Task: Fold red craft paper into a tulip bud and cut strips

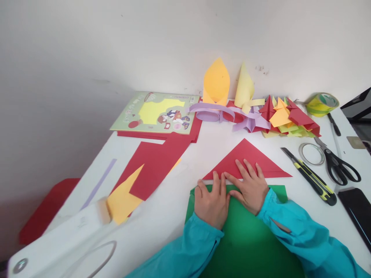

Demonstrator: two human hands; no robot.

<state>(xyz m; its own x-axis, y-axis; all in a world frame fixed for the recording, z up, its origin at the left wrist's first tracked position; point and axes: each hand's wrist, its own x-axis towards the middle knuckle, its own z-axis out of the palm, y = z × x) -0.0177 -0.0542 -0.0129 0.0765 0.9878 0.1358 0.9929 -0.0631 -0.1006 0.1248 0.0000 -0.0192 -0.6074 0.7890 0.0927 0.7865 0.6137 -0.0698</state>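
Taking the folded red paper triangle (246,154) as your clock centre, a large green sheet (252,247) lies at six o'clock, under your wrists and forearms. The black-and-yellow utility knife (311,177) is between three and four o'clock, its blade end near the triangle's right corner. Beyond it, toward three, are a clear tape roll (312,154) and black-handled scissors (336,162); a black phone (358,212) is at four. At two stands a yellow-and-green tape roll (322,104). A heap of folded red, orange and green paper pieces (290,119) is between one and two. A pale yellow paper cone (244,87) stands at twelve, and an upright orange paper piece (216,83) with purple paper loops (211,112) at eleven. The light green printed pad (162,112) lies at ten, on red sheets. Cut red paper (162,166) is at nine, overlapping a jagged orange piece (124,197). A white bar-shaped object (58,239) reaches in from eight.

Your left hand (213,202) is open, knuckles bent, fingertips at the triangle's near edge toward seven. Your right hand (251,189) is open with fingers spread flat on the triangle's lower middle. The triangle lies on the white table (162,231); neither hand grips it.
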